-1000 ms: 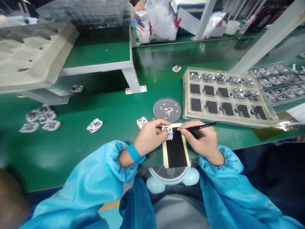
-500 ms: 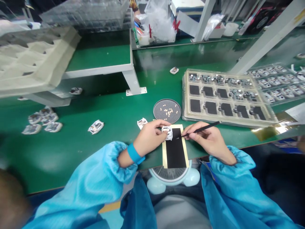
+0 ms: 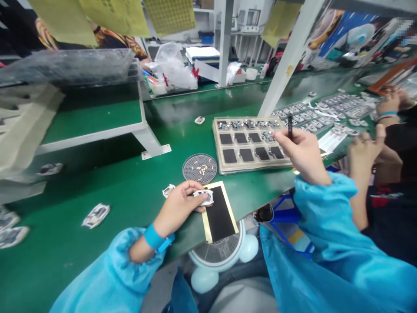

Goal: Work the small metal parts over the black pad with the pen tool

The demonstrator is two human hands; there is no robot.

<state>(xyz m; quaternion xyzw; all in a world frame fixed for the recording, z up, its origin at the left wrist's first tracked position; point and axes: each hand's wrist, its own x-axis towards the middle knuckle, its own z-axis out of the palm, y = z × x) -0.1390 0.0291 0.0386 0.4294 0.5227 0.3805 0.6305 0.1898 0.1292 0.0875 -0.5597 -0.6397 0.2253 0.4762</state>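
white housing [image 3: 205, 198] is pinched in the left hand [image 3: 179, 202] by the black mat [image 3: 220, 219]; lax grip, it could drop. right hand [image 3: 302, 152] clutches a black tool [image 3: 290, 126] at the tray [image 3: 254, 166], so drifting low could bump parts [image 3: 262, 124].

No legible lettering is showing; yellow sheets [image 3: 169, 16] hanging at top are bearing faint marks, blurring beyond reading.
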